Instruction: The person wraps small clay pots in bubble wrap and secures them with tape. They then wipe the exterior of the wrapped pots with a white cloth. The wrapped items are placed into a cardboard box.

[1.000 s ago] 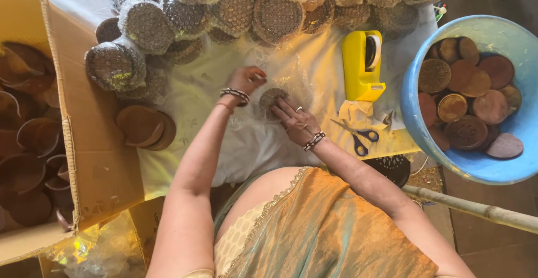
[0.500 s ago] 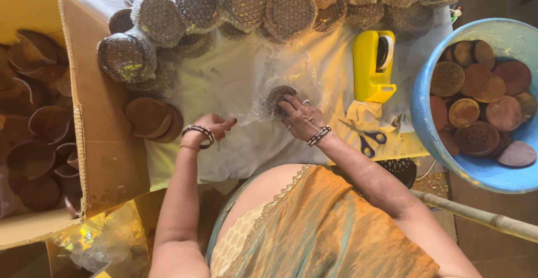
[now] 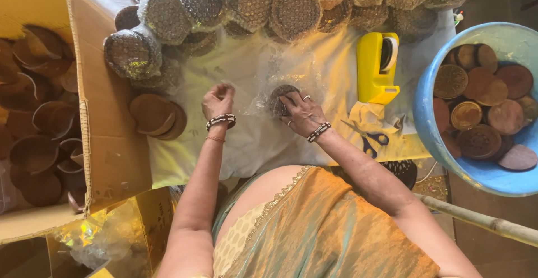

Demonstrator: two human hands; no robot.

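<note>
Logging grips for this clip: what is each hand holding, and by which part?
The right hand presses down on top of a brown disc lying on bubble wrap. The left hand seems to pinch the wrap's edge.

**Table layout, as viewed from above**

A white cloth-covered table [image 3: 246,143] lay before the person. Along its far edge sat a row of bubble-wrapped round discs [image 3: 291,9]. At centre, a round brown disc [image 3: 278,100] lay on a clear bubble-wrap sheet [image 3: 291,68], under the right hand [image 3: 300,112]; the left hand [image 3: 218,100] was just left of it, touching the sheet's edge. Right of the sheet stood a yellow plastic tape dispenser [image 3: 376,68], with blue-handled scissors [image 3: 370,137] nearer the person. Further right, a blue plastic tub [image 3: 431,138] held round brown discs [image 3: 482,104]. Left of the hands lay a stack of bare brown discs [image 3: 154,115]; beyond it, an open cardboard box [image 3: 106,160] held brown clay bowls [image 3: 33,149].
</note>
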